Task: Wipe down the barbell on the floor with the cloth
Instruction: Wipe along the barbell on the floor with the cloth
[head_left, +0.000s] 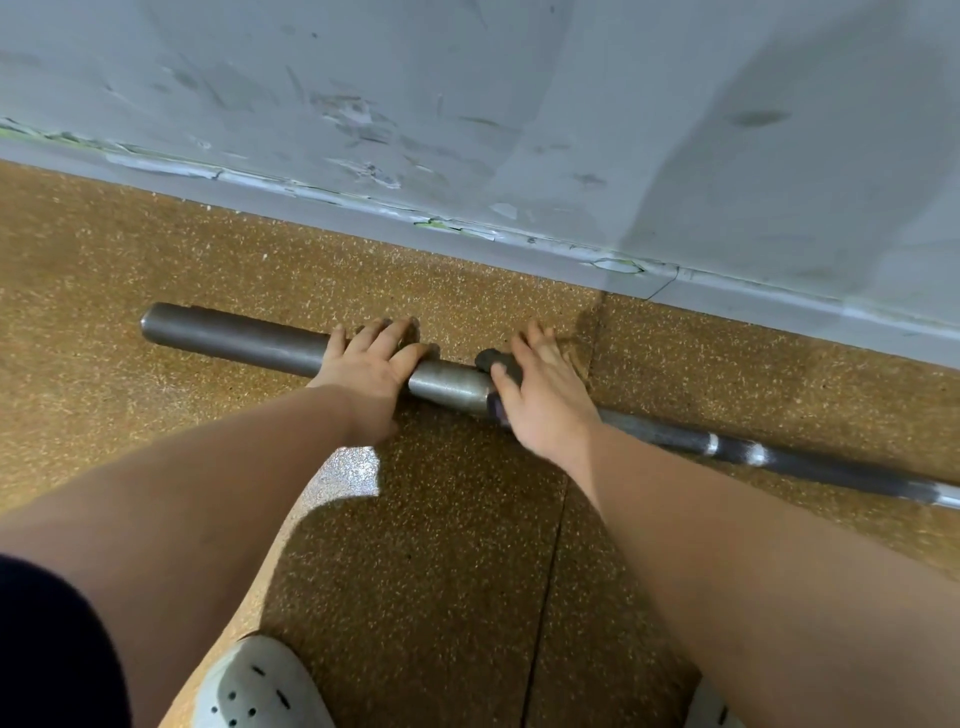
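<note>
A grey steel barbell (234, 338) lies on the floor, running from the left towards the lower right, where its thinner dark shaft (779, 457) continues. My left hand (371, 364) rests flat over the thick sleeve, fingers straight across it and thumb along the near side. My right hand (540, 395) presses a small dark cloth (501, 361) onto the bar at the collar, fingers splayed and straight past the bar. Most of the cloth is hidden under that palm.
The floor (415, 545) is speckled brown rubber matting with a seam running down it. A scuffed grey wall (467, 130) with a chipped baseboard stands just beyond the bar. My white perforated shoes (260, 686) show at the bottom edge.
</note>
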